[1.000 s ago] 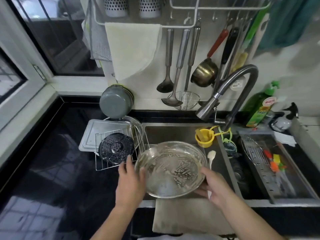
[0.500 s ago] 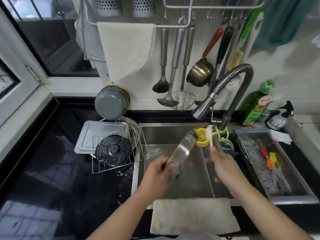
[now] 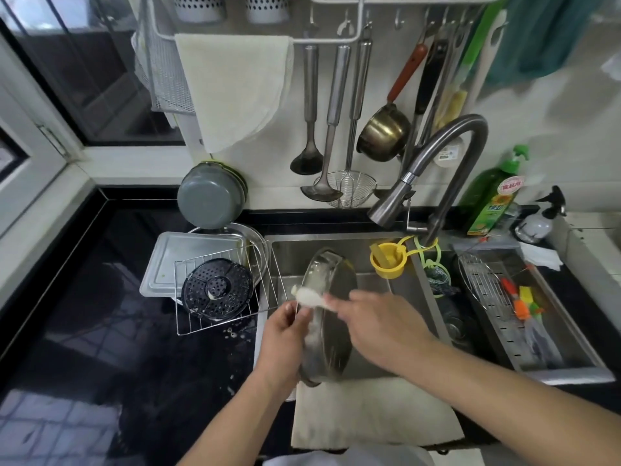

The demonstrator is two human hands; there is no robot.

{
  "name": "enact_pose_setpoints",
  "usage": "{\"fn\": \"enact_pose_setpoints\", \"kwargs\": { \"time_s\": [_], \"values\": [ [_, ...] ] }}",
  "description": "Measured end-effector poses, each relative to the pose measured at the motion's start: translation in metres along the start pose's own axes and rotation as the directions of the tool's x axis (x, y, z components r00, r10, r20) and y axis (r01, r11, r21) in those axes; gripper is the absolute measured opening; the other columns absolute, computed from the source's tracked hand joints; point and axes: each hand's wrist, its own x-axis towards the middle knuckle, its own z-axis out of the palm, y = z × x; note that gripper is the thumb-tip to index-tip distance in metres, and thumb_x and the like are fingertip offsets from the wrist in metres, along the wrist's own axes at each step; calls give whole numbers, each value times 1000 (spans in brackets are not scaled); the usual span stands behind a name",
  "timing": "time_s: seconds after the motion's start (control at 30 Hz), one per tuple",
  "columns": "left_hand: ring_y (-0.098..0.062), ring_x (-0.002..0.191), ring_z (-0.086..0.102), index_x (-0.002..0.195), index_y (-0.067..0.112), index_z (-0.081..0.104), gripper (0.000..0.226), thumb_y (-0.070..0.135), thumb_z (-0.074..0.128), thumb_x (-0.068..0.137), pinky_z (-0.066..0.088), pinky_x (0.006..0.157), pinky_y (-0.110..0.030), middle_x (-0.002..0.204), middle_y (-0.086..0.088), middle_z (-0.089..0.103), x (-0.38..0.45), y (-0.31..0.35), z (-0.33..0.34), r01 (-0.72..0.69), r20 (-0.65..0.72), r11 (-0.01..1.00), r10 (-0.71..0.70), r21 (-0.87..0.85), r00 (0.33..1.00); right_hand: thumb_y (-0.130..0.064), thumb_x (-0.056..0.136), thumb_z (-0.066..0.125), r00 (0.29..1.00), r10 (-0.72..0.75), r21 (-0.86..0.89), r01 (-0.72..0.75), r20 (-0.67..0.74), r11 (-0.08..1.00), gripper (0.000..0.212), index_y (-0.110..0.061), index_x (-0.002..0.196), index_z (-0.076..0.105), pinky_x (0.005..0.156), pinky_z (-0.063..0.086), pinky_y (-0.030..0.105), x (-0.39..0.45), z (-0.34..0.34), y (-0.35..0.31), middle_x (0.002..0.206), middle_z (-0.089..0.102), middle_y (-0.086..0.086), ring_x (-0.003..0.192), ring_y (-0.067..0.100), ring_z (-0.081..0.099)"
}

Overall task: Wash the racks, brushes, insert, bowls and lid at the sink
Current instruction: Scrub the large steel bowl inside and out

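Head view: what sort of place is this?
Most likely a home kitchen, at the sink: a pull-down faucet, ladles and a strainer hanging on a wall rail, and a green dish-soap bottle on the black counter.

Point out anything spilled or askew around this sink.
Suds and water droplets spatter the black countertop beside the wire rack, which sits crooked, one corner overhanging the steel sink.

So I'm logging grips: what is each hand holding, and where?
Left hand grips the steel bowl at its rim; right hand holds the white brush by its handle.
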Motion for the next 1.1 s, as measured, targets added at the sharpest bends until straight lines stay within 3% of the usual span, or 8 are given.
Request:
{"fn": "enact_pose_setpoints", "kwargs": {
  "time_s": [0.2,0.33,0.47,0.63,0.73,0.87,1.0,1.1],
  "values": [
    [-33,84,69,104,0,65,11,5,55,105,56,89,-52,96,-24,74,-1,6,6,11,-4,998,-12,-67,1000,-21,103,42,999,7,32,-6,-40,999,49,-38,149,40,58,55,36,12,5,-5,89,57,-6,68,15,58],
    [-15,72,56,88,7,58,16,1,58,102,48,72,-26,69,3,62,-2,5,6,-73,1,997,73,38,997,-24,105,43,982,163,51,-159,-98,986,45,-37,149,45,57,56,36,35,-3,24,79,50,-9,64,10,53],
    [-12,70,67,90,9,64,17,2,56,104,54,71,-33,74,-2,72,-7,9,2,-60,40,997,57,52,998,-23,105,44,996,91,108,-87,-27,990,42,-39,144,49,48,51,32,33,-5,12,74,51,-10,57,11,55],
    [-12,52,36,74,15,50,34,15,54,108,33,50,-28,59,2,42,-5,13,-14,-115,14,988,115,103,993,-29,106,44,962,274,269,-268,18,925,39,-44,140,54,44,33,21,48,-18,44,77,60,-7,55,6,50],
    [-15,53,31,73,15,46,36,15,55,107,29,50,-31,60,-2,37,-1,13,-24,-132,-24,985,136,107,990,-34,104,48,994,80,363,-102,73,926,36,-49,137,53,43,34,22,24,-10,8,65,58,-11,47,5,47],
    [-13,55,36,77,10,49,31,14,53,107,35,53,-29,61,1,40,-5,16,-25,-177,37,972,174,154,984,-32,107,43,960,279,237,-271,0,933,36,-43,139,56,43,36,22,48,-18,35,71,56,-9,53,7,50],
    [-23,64,38,79,10,53,28,16,56,106,38,59,-36,70,-9,42,-2,14,-26,-160,-11,984,161,84,987,-36,106,42,1000,21,242,-17,-14,970,37,-46,141,51,54,54,30,21,-7,-4,74,55,-9,60,9,56],
    [-19,61,46,85,8,59,22,10,54,107,42,61,-31,66,-2,51,-1,15,-14,-129,-42,992,129,-2,991,-31,106,41,983,139,179,-117,-117,977,41,-40,146,48,63,57,39,31,-8,5,81,54,-6,70,15,58]
  ]
}}
